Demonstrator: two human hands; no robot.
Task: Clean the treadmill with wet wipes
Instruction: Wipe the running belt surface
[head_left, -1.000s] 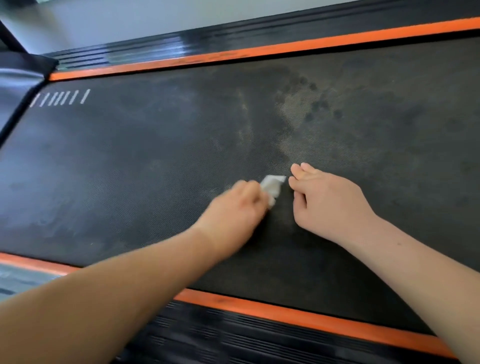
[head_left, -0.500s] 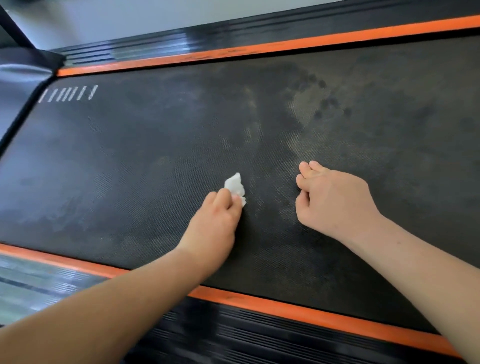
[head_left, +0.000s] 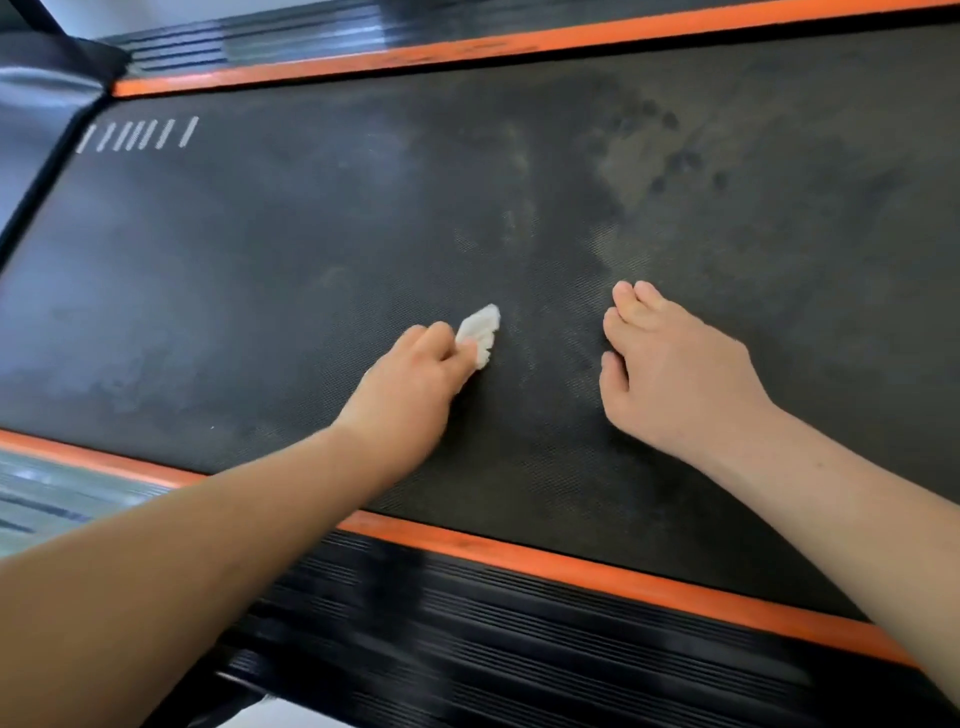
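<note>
Wipe (head_left: 480, 332) bunched in left hand (head_left: 410, 395), pressed on belt (head_left: 260, 260).

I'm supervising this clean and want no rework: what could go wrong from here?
The wet wipe is bunched small in the left hand, so each stroke likely covers little and may streak the belt.
The right hand rests bare on the belt and could smudge wiped parts.
The dusty patch with dark spots lies beyond both hands and might be missed.
</note>
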